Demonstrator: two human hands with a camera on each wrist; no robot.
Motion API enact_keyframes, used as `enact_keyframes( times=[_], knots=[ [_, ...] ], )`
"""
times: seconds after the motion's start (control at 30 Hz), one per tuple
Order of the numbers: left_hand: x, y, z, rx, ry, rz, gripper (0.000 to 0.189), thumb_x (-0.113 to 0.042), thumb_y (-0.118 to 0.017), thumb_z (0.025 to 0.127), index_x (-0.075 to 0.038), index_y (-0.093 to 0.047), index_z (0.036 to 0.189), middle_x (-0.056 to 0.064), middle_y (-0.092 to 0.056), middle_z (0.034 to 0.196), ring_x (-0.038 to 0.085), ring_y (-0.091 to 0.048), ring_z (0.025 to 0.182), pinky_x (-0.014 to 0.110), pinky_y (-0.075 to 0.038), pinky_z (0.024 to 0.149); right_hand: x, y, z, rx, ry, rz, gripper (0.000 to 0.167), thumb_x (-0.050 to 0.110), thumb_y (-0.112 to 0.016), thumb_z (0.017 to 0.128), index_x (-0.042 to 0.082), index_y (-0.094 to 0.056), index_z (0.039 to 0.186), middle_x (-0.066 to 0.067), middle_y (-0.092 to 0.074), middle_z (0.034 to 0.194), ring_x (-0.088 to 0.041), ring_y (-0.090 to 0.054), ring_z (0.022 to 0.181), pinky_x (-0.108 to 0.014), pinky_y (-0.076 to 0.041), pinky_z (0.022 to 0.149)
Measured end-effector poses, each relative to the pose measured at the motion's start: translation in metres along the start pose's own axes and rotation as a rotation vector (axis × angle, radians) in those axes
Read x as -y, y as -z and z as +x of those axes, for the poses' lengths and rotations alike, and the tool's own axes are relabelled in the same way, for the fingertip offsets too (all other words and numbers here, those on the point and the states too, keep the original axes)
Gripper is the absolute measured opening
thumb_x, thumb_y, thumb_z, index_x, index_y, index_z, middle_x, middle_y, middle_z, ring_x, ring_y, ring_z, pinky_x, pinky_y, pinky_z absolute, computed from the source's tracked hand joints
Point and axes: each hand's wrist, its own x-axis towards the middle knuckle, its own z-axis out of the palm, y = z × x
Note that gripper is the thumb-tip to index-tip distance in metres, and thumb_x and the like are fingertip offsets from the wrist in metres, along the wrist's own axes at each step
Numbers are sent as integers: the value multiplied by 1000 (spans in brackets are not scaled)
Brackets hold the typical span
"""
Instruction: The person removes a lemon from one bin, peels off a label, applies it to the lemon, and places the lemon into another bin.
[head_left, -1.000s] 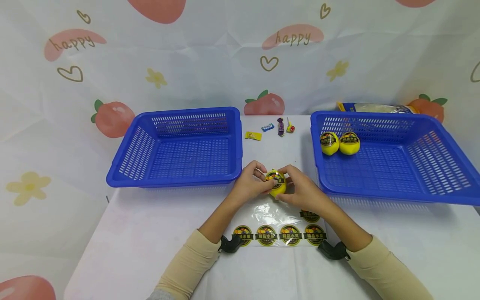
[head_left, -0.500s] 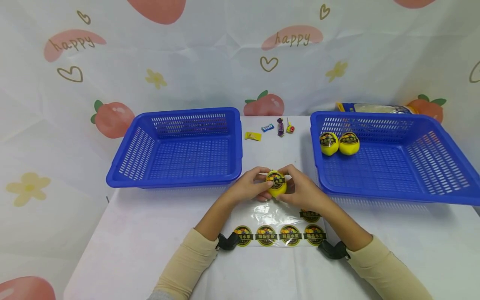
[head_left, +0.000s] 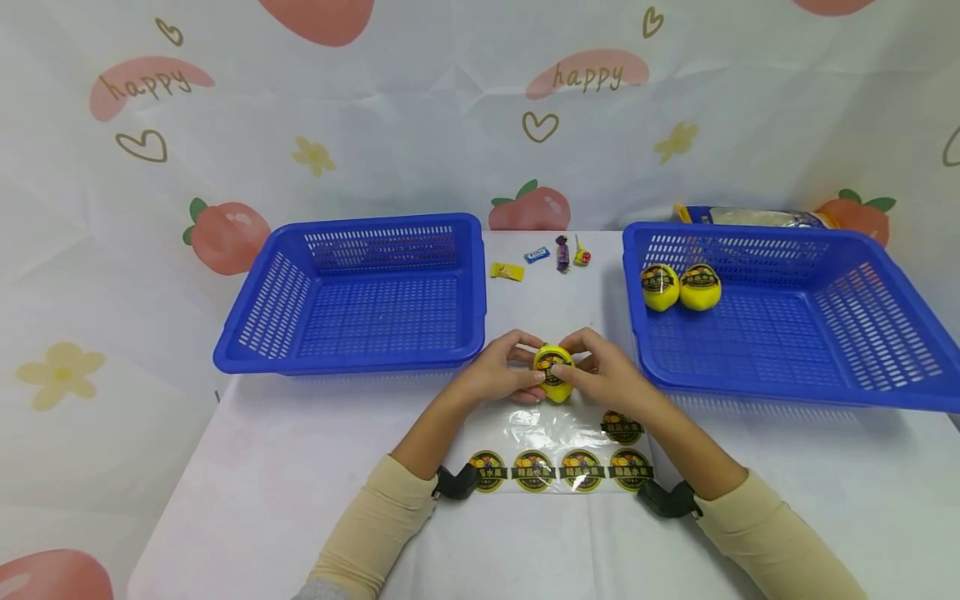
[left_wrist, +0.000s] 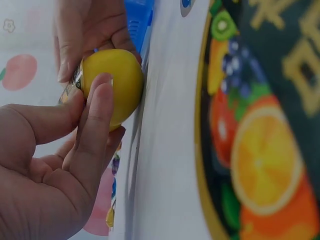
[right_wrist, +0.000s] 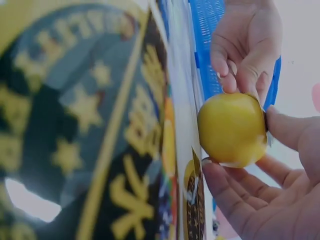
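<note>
A yellow lemon (head_left: 557, 395) sits between both hands over the sheet's back edge, a round dark fruit sticker (head_left: 551, 362) on its upward side. My left hand (head_left: 501, 371) grips its left side, thumb at the sticker's edge. From the right, my right hand (head_left: 611, 377) holds it too, with the thumb pressing on the sticker and the fingers behind. In the left wrist view the left fingertips lie along the lemon (left_wrist: 125, 82). The right wrist view shows the right hand's fingers (right_wrist: 225, 187) under the lemon. A clear sticker sheet (head_left: 525, 427) with several stickers lies in front.
A blue basket (head_left: 352, 363) stands at left; another blue basket (head_left: 780, 390) at right holds two stickered lemons (head_left: 699, 288). Between them lie a yellow candy (head_left: 507, 272), a blue candy (head_left: 537, 255), a purple candy (head_left: 562, 254) and a lollipop (head_left: 582, 257). A bag (head_left: 757, 217) lies behind.
The left thumb has shifted from the sticker's middle to its left edge. The right thumb has moved up from the lemon's lower end onto the sticker.
</note>
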Motion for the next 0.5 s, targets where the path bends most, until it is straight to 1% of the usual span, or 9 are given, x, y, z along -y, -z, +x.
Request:
enact_keyframes(
  times=[0.1,0.23,0.33,0.5],
  knots=[
    [1,0,0,-8,-6,16,46,9,-64,93,-4,-49,134,22,-57,127,28,-73,75,36,-61,69,1,-1,0,-27,-8,35,25,9,-68,96,-1,-57,116,-20,-63,118,-28,-70,85,-34,-54,67],
    [1,-1,0,-13,-24,25,45,12,-64,92,-3,-50,132,22,-58,125,29,-72,74,36,-61,68,0,-1,-1,-39,-41,137,24,4,-65,97,-6,-58,118,-25,-60,121,-29,-68,85,-33,-57,71],
    [1,-1,0,-13,-42,20,44,13,-63,91,-2,-51,131,23,-58,125,28,-72,72,37,-61,68,-2,-1,0,-47,-66,221,24,-2,-62,97,-10,-57,119,-28,-58,122,-26,-67,84,-32,-59,73],
    [3,0,1,-15,-73,22,44,15,-59,93,0,-51,133,26,-58,129,25,-71,70,37,-61,68,-7,-2,2,-56,-91,339,25,-8,-57,97,-15,-54,121,-31,-56,123,-20,-64,84,-33,-59,74]
  ],
)
